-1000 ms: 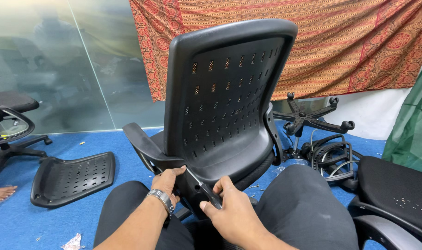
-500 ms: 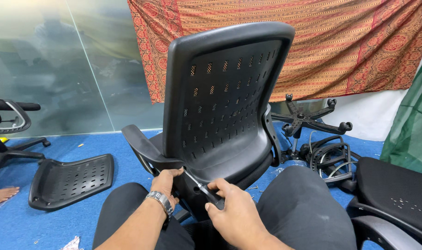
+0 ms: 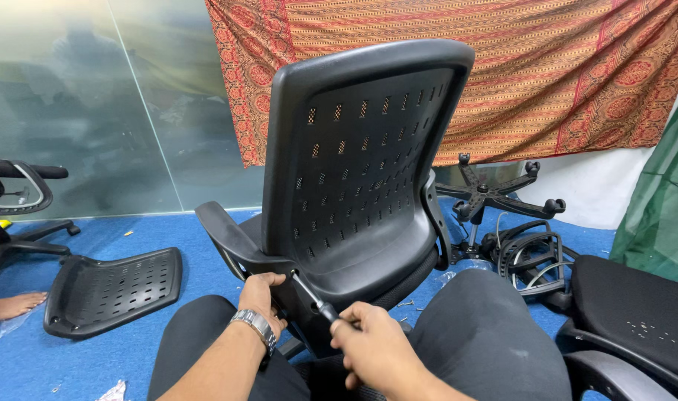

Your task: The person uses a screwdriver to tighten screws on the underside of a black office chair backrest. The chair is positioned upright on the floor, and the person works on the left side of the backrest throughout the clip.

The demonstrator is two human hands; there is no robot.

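On the blue carpet floor (image 3: 205,245) before a patterned red cloth (image 3: 547,74), the head view shows the black chair back (image 3: 361,171), at whose lower edge the left hand (image 3: 261,293) grips the armrest bracket (image 3: 231,245) while the right hand (image 3: 376,349) clenches a screwdriver (image 3: 313,295), best kept square to the screw with the bracket steadied.

chair (image 3: 361,178) ahead, loose backrest (image 3: 112,288) left, wheeled base (image 3: 495,194) behind right

The screwdriver (image 3: 314,297) handle was buried inside the right hand (image 3: 372,349); its tip was too small to make out. A bare foot (image 3: 8,306) and second chair (image 3: 15,197) ran off the left edge.
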